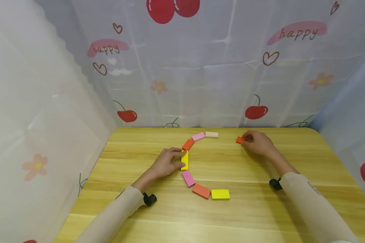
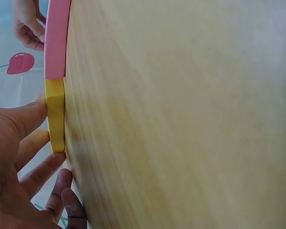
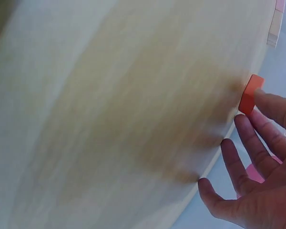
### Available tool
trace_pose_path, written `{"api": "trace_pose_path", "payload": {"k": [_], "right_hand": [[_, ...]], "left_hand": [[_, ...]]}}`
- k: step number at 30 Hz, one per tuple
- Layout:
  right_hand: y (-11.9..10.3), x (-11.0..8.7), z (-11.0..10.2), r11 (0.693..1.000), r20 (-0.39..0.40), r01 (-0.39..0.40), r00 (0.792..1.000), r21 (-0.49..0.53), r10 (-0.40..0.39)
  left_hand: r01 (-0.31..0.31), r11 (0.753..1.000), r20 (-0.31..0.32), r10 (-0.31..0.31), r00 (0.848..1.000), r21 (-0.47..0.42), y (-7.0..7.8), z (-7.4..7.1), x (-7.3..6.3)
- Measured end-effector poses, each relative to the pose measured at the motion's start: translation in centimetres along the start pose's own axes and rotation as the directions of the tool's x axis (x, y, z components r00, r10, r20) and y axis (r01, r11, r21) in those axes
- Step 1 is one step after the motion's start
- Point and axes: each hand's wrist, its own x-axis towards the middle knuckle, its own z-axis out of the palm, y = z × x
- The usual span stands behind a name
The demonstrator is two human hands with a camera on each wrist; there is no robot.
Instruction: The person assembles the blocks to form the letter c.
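My left hand [image 1: 166, 162] is at the left of a curved row, its thumb and index finger gripping a yellow block [image 1: 185, 160] near its two ends. In the left wrist view, a pink block [image 2: 57, 38] adjoins that yellow one. At the far right of the row's opening, my right hand [image 1: 258, 143] pinches an orange-red block [image 3: 251, 94] between thumb and fingers, low at the tabletop. Its other fingers spread out, with their tips at the wood in the right wrist view.
Above the gripped yellow block, the row runs through a red-orange block [image 1: 188, 144], a light pink block [image 1: 198, 136] and a plain wooden block [image 1: 212, 135]. Below come a pink block [image 1: 188, 178], an orange block [image 1: 201, 191] and a yellow block [image 1: 220, 194]. A printed curtain [image 1: 200, 81] stands behind the table.
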Motion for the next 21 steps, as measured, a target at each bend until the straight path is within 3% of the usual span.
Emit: {"api": "trace_pose_path", "payload": {"k": [12,21], "right_hand": [[-0.3,-0.7,0.1,1.000,0.011,0.022,1.000,0.021,-0.022],[-0.3,-2.2,0.1,0.998,0.033,0.066,0.997,0.014,-0.067]], "left_hand": [[-0.023,1.000,-0.012,0.023,1.000,-0.016,0.0,-0.1,-0.1],[0.004,1.000,-0.005,-0.004,1.000,-0.014,-0.1,0.1,0.0]]}}
